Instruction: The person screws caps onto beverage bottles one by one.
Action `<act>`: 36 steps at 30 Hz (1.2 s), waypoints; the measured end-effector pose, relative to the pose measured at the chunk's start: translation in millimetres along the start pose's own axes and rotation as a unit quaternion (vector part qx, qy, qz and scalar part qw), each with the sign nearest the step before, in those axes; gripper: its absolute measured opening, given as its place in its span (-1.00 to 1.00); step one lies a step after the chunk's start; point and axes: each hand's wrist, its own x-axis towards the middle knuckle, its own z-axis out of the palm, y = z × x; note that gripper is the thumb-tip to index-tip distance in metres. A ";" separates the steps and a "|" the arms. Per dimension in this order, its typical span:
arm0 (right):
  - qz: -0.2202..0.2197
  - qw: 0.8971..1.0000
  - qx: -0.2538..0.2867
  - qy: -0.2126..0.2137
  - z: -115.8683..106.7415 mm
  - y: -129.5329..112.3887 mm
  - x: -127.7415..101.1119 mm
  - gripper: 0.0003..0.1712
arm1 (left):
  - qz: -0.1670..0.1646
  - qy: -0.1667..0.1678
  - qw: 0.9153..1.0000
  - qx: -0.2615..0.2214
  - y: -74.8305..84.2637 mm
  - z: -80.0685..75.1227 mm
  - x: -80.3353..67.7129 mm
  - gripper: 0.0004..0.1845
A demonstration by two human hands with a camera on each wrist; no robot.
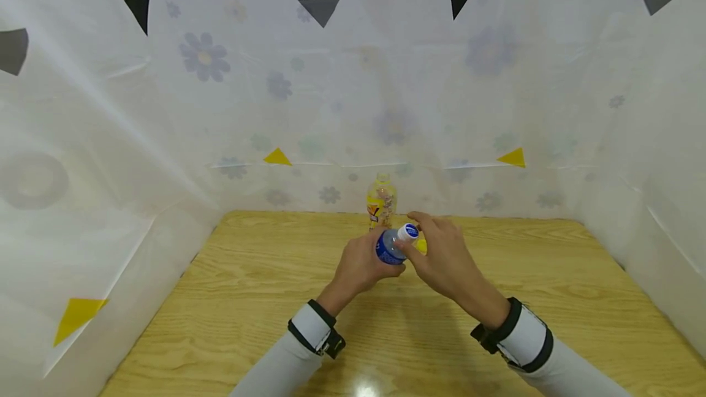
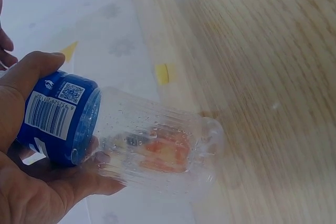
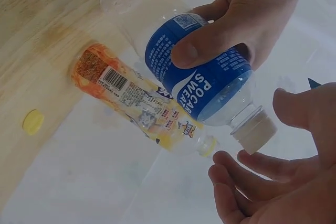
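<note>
My left hand point(image 1: 361, 262) grips a clear plastic drink bottle point(image 3: 210, 77) round its blue label. Tilted, the bottle has a white cap point(image 3: 254, 129) with a blue top on its neck. In the left wrist view the bottle's clear lower part point(image 2: 157, 140) shows water drops on its wall. My right hand point(image 1: 444, 256) is at the cap, thumb on one side and fingers on the other, with a gap between them and the cap in the right wrist view. Behind the hands stands a second bottle point(image 1: 382, 201), yellow and orange in its label, without a cap.
A yellow cap point(image 3: 33, 123) lies on the wooden table point(image 1: 248, 299) beside the second bottle, partly hidden by my right hand in the head view. White flower-patterned sheeting point(image 1: 342, 90) with black, grey and yellow triangles surrounds the table at the back and sides.
</note>
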 end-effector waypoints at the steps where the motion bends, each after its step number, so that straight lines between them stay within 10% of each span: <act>1: -0.003 1.000 0.002 -0.005 -0.3 -0.2 0.5 -0.39 | 0.001 0.002 1.000 0.001 -0.2 0.1 0.0 -0.33; 36: -0.031 0.999 0.001 0.041 9.3 -2.0 -0.1 -0.64 | 0.014 0.008 1.000 0.003 -1.3 0.3 -2.1 -0.32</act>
